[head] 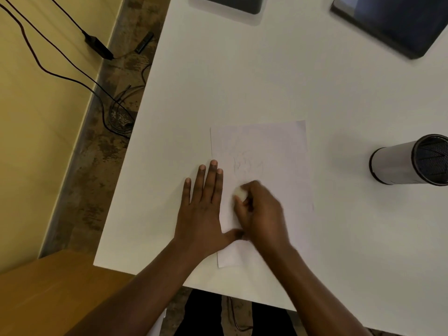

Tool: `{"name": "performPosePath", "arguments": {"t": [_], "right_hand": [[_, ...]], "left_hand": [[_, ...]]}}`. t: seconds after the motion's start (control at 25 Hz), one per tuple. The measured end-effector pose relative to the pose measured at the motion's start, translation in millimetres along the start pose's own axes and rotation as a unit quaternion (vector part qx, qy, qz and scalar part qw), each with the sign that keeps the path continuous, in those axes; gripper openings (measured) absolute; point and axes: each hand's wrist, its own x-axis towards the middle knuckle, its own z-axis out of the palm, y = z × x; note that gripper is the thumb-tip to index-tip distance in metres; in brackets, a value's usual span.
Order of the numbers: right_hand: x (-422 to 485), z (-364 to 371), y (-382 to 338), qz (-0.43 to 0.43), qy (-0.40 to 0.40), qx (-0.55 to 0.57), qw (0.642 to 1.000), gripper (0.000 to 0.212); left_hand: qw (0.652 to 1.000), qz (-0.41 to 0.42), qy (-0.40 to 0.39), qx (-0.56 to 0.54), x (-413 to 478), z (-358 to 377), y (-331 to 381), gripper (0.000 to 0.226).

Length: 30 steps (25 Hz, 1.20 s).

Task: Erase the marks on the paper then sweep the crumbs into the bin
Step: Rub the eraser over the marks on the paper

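Note:
A white sheet of paper (278,151) lies on the white table (242,81), with faint pencil marks (247,164) near its middle. My left hand (202,209) lies flat with fingers spread, pressing on the paper's left edge. My right hand (261,214) is blurred with motion and grips a small white eraser (240,192) against the paper just below the marks. A cylindrical bin (409,161) with a dark mesh inside stands to the right of the paper. I cannot make out any crumbs.
A dark tablet-like device (392,23) lies at the table's far right, another dark device (232,3) at the far edge. Cables and a power adapter (97,44) run across the floor to the left. A wooden surface (48,292) adjoins the table's near left corner.

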Motion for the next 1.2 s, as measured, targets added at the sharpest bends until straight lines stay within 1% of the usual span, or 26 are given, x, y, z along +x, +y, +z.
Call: {"name": "performPosePath", "arguments": {"t": [0.04,0.08,0.2,0.28,0.32,0.4,0.44,0.48,0.6,0.68,0.8,0.84,0.92,1.0,1.04,1.08,1.12,1.2], "right_hand": [[-4.5,0.8,-2.2,-0.019,-0.020,-0.006,1.000,0.010],[0.8,-3.2,0.2,-0.026,-0.023,-0.014,0.999,0.012],[39.8,-26.2,16.4,0.011,0.032,-0.047,0.998,0.015],[44.4,-28.2,15.5,0.037,0.054,-0.036,0.997,0.014],[36.1,-20.7,10.3,0.031,0.040,-0.030,0.998,0.013],[8.1,-2.6,-4.3,-0.017,-0.021,-0.029,0.999,0.012],[4.0,-0.6,-5.2,-0.038,-0.039,-0.031,0.998,0.013],[12.0,-3.6,-2.7,-0.042,-0.038,-0.037,0.998,0.014],[55.5,-23.2,7.5,-0.008,0.024,-0.055,0.998,0.016],[54.1,-22.5,4.7,-0.001,0.037,-0.038,0.999,0.014],[8.3,-1.2,-9.7,-0.040,-0.042,-0.031,0.998,0.012],[5.4,-3.6,-7.2,-0.048,-0.051,-0.032,0.997,0.012],[32.6,-19.4,8.5,-0.010,-0.014,-0.046,0.999,0.015],[63.4,-42.4,18.7,0.045,0.051,-0.056,0.996,0.016],[69.7,-46.3,20.6,0.061,0.074,-0.050,0.994,0.016],[66.4,-43.6,17.8,0.064,0.080,-0.043,0.994,0.015],[53.4,-33.3,11.8,0.051,0.061,-0.036,0.996,0.014],[11.0,-8.7,-6.1,0.007,-0.031,-0.024,0.999,0.011]], "left_hand": [[1.000,0.000,0.001,-0.002,-0.3,-0.2,-0.2,0.140],[1.000,-0.001,0.000,-0.003,-0.4,-0.4,-0.4,0.141],[1.000,0.003,-0.005,0.002,0.5,-0.5,0.1,0.148],[1.000,0.001,-0.004,0.001,0.7,-1.4,1.0,0.148],[1.000,-0.001,-0.004,0.000,0.5,-1.8,1.4,0.147],[1.000,-0.001,-0.005,0.003,0.6,-1.8,2.0,0.143],[1.000,-0.002,-0.005,0.004,0.5,-1.8,1.9,0.142],[1.000,-0.004,-0.006,0.006,0.3,-1.8,1.6,0.144],[1.000,-0.004,-0.018,0.017,1.1,-1.6,2.7,0.148],[1.000,-0.007,-0.019,0.019,1.3,-3.2,4.5,0.149],[0.999,-0.012,-0.025,0.016,0.1,-5.4,5.9,0.144],[0.999,-0.014,-0.029,0.018,0.0,-5.7,5.9,0.144],[0.999,-0.016,-0.035,0.027,0.1,-7.6,6.1,0.149],[0.998,-0.017,-0.044,0.032,0.4,-9.6,8.1,0.152],[0.998,-0.020,-0.048,0.032,0.8,-11.7,9.8,0.152],[0.998,-0.021,-0.053,0.034,1.1,-11.8,10.8,0.152],[0.998,-0.023,-0.054,0.034,0.8,-12.8,11.5,0.150],[0.997,-0.028,-0.056,0.038,0.8,-14.7,12.5,0.144]]}}
